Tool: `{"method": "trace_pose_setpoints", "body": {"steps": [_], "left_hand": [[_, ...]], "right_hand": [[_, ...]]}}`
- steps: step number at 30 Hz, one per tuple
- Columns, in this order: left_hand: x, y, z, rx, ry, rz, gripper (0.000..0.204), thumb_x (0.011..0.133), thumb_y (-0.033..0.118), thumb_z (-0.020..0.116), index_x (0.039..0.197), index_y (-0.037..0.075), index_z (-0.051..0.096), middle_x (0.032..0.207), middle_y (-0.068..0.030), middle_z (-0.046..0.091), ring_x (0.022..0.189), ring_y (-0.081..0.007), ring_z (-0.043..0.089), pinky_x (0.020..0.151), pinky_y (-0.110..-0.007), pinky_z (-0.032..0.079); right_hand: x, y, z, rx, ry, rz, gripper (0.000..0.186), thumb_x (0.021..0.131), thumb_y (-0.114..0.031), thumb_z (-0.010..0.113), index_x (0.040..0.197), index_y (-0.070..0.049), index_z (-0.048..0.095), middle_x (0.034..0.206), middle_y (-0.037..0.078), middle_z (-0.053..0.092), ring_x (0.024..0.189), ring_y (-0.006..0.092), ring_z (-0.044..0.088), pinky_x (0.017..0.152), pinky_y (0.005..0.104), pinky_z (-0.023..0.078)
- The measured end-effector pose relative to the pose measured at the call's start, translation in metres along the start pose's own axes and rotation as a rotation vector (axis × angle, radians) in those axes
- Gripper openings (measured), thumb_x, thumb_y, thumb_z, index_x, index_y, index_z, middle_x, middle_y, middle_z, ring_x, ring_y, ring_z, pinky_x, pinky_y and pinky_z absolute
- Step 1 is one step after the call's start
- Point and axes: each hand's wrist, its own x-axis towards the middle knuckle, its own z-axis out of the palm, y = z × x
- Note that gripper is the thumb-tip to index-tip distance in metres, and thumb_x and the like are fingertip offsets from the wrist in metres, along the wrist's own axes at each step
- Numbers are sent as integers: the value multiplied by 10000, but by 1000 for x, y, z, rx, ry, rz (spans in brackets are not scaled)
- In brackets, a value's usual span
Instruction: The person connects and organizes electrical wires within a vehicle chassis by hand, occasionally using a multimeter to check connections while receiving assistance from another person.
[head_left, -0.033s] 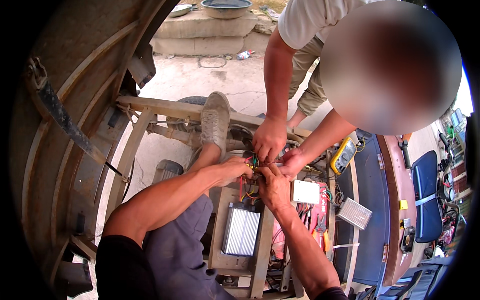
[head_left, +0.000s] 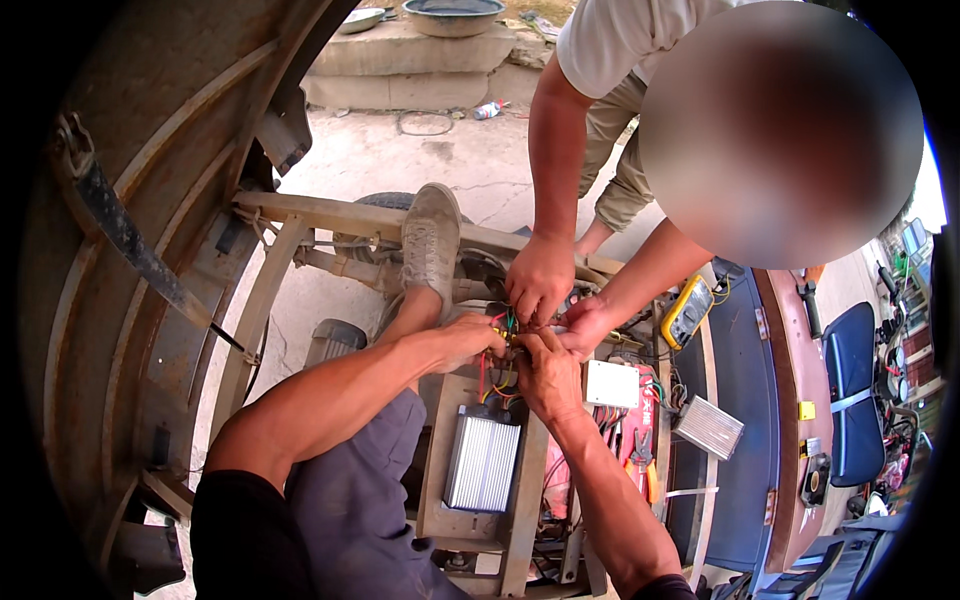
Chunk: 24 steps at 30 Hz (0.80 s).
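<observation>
My left hand is closed, its fingertips pinching coloured wires above the metal frame. Close beside it, my right hand has its fingers bent onto the same wire bunch. A co-worker's hands, one from above and one from the right, meet mine there, and the fingers partly hide the wire ends. Red and yellow leads run down to a finned silver controller box in a metal tray below my hands.
Right of my forearm are a white box, pliers with orange handles and another finned box. A yellow multimeter rests farther right. A rusty panel rises at left. My shoe stands by the frame beam.
</observation>
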Motion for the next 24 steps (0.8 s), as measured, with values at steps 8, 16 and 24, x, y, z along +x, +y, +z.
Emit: {"method": "trace_pose_setpoints", "body": {"steps": [8,16,24], "left_hand": [[2,-2,3,-12,3,42,93,715,-30,633,786,28,614,740,-64,610,683,-169,576,603,-310,432],[0,-1,3,-63,17,45,96,720,-36,643,791,26,623,753,-74,622,696,-172,590,608,-302,442],[9,-9,-4,-58,-41,56,95,726,-48,634,786,23,613,756,-81,619,673,-179,584,606,-314,449]], "right_hand": [[2,5,4,-130,-73,35,245,813,-50,644,1055,-47,613,1030,156,617,868,395,647,706,501,505],[2,-3,0,-70,37,50,136,850,-119,647,967,-55,624,989,130,625,803,380,654,685,510,475],[2,4,-4,-39,-54,-30,165,852,-98,672,1010,-69,640,989,117,624,855,363,655,688,495,507]]}}
